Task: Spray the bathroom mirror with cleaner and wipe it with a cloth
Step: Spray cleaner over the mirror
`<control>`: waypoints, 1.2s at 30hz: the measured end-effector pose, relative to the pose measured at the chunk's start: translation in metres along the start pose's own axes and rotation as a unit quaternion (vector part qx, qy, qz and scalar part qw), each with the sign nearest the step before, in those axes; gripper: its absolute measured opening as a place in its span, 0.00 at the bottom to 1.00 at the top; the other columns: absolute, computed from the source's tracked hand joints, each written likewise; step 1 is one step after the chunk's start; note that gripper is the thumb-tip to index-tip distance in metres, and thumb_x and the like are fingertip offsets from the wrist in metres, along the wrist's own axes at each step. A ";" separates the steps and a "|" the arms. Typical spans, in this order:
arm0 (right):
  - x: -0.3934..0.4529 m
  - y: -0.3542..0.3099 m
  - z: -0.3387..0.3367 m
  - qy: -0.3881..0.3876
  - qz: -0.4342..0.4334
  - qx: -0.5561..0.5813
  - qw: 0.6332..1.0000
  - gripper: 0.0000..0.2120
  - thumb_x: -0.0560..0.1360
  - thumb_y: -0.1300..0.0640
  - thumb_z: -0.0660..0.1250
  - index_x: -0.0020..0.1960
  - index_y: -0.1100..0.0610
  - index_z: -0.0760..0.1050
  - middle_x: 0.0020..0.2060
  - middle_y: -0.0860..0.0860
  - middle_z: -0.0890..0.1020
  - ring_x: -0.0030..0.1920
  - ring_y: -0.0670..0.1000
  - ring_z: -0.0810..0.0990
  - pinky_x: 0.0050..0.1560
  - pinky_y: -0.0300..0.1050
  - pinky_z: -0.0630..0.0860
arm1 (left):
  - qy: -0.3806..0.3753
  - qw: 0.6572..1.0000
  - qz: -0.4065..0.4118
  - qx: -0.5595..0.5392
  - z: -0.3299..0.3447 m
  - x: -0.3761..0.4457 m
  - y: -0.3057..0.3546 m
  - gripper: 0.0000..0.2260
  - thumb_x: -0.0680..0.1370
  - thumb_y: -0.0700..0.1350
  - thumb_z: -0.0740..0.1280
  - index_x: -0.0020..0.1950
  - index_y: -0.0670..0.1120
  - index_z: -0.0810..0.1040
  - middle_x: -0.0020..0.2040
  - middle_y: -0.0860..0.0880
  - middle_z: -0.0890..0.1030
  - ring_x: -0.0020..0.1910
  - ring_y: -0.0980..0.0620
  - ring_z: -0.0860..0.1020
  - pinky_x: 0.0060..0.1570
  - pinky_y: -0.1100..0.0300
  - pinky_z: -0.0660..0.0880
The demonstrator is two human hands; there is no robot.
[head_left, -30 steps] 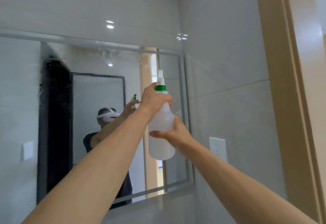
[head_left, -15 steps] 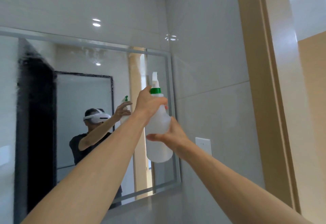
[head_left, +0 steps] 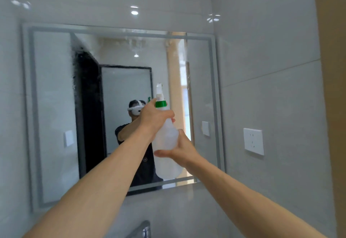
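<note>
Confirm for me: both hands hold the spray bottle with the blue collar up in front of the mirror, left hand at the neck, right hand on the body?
Not quite. In the head view the spray bottle's collar is green, not blue. The rest holds: left hand at the neck, right hand on the body, before the mirror.

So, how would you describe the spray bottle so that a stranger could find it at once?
Look at the wall mirror and go to its lower right part. There both hands hold up the spray bottle: the left hand at its neck, the right hand around its body. It is translucent white with a green collar, unlike the flat white socket beside.
</note>
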State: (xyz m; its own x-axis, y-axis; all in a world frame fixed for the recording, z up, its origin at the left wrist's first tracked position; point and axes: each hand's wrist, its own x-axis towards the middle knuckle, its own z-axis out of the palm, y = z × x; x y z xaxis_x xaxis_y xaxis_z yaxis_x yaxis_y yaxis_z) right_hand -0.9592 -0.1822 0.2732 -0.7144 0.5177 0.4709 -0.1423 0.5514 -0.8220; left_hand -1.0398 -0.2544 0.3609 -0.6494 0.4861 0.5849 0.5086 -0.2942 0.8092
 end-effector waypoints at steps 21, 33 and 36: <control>-0.029 -0.014 0.187 -0.181 -0.048 0.019 0.982 0.38 0.64 0.53 0.82 0.66 0.50 0.63 0.55 0.46 0.76 0.55 0.48 0.76 0.46 0.40 0.72 | 0.210 0.975 -0.035 0.070 -0.185 -0.084 -0.050 0.22 0.54 0.46 0.75 0.46 0.54 0.78 0.47 0.49 0.82 0.48 0.39 0.83 0.49 0.37 0.81; -0.058 -0.022 0.259 -0.233 -0.048 0.031 0.971 0.38 0.63 0.51 0.82 0.65 0.50 0.64 0.54 0.47 0.76 0.54 0.48 0.77 0.49 0.42 0.74 | 0.256 0.958 -0.055 0.120 -0.250 -0.126 -0.060 0.19 0.66 0.33 0.74 0.55 0.44 0.77 0.44 0.53 0.79 0.39 0.51 0.79 0.37 0.59 0.79; -0.068 -0.019 0.269 -0.244 -0.041 0.036 0.968 0.38 0.62 0.52 0.83 0.64 0.50 0.65 0.53 0.46 0.77 0.53 0.47 0.78 0.51 0.43 0.76 | 0.273 0.949 -0.071 0.141 -0.260 -0.135 -0.070 0.19 0.65 0.35 0.75 0.53 0.46 0.78 0.45 0.50 0.81 0.41 0.49 0.79 0.43 0.54 0.80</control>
State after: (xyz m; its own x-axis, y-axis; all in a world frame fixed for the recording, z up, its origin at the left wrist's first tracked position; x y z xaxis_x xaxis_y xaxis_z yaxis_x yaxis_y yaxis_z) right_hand -1.0922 -0.4043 0.1703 -0.9346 0.0943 0.3430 -0.2473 0.5206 -0.8172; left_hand -1.1348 -0.5139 0.2397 -0.8795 -0.0164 0.4756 0.4754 0.0117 0.8797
